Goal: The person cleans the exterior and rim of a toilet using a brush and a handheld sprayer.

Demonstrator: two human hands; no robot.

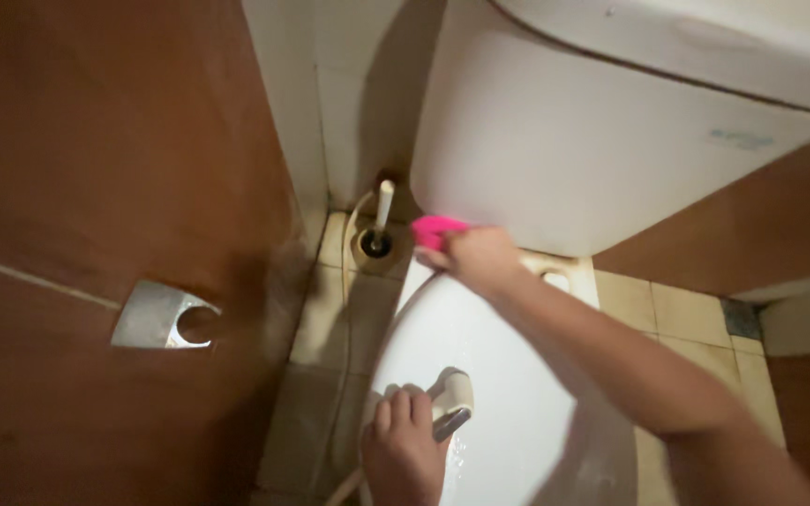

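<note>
- Left hand (405,450) grips a cream plastic bidet sprayer (449,401) over the closed white toilet lid (499,394);
- Right hand (480,260) clutches a bright pink cloth (435,230) beside the white cistern (592,150).

My right hand (480,258) sits in the narrow gap between the toilet lid (489,375) and the cistern (564,141) — the tank's white wall rises right above my knuckles, so there is little room upward there. My own right forearm crosses the lid on a slant and blocks the lid's right half. My left hand (405,445) has the near left edge of the lid. To the left, a strip of tiled floor (321,375) lies open between the toilet and the brown wall (96,141) — tight, though, with a hose running down it and a pipe stub (377,234) standing in the corner. Right of the toilet, floor tiles lie bare.
</note>
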